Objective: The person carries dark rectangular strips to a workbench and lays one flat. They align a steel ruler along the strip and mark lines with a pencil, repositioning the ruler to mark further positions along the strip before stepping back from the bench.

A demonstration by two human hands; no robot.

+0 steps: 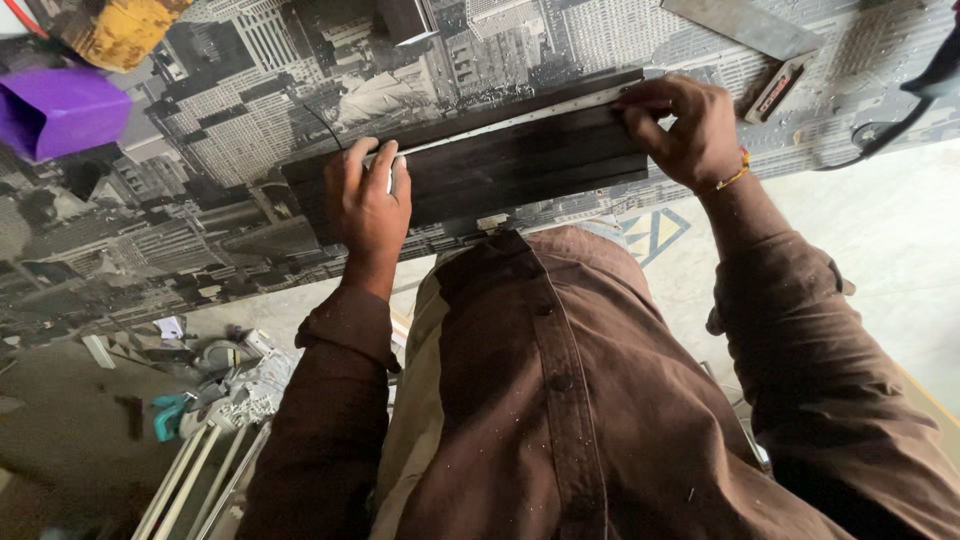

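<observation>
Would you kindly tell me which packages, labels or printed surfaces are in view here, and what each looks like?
Printed sheet: covers the worktop; a black-and-white aerial city picture.
Purple box: top left on the sheet; open-ended, plain.
Small tag: upper right on the sheet; oblong, pale with red edging, too small to make out.
Dark board: centre; unlabelled, under the left hand and right hand.

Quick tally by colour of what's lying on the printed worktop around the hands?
Dark: 1, the dark panel under the left hand and right hand
Silver: 1, the metal strip along its far edge
Purple: 1, the purple container
Yellow: 1, the yellow tool
Total: 4
</observation>
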